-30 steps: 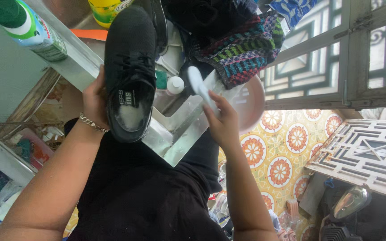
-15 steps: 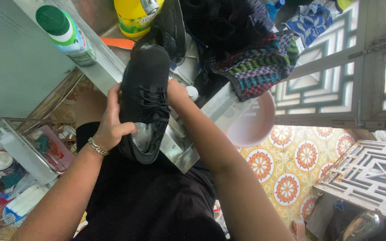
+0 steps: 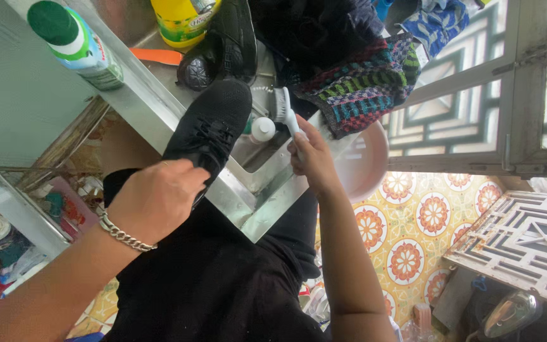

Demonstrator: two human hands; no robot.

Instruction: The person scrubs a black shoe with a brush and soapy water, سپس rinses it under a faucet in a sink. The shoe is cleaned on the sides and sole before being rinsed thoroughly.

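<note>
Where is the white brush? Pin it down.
In the head view, the white brush is in the right hand, raised over the steel sink, just right of the black shoe.

small white bottle (image 3: pixel 263 129) between shoe (image 3: pixel 212 125) and brush (image 3: pixel 284 111), crowded sink (image 3: pixel 248 185)

The shoe (image 3: pixel 207 136) is lying over the sink's (image 3: pixel 254 190) rim, with the left hand (image 3: pixel 156 199) sitting at its seven o'clock. The brush (image 3: pixel 284 111), in the right hand (image 3: pixel 311 155), is standing at the shoe's three o'clock, and a small bottle (image 3: pixel 262 129) is resting between them. A second shoe (image 3: pixel 223 47) is lying at twelve o'clock.

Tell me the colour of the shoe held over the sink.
Black shoe, laces included, clearest in the head view.
</note>
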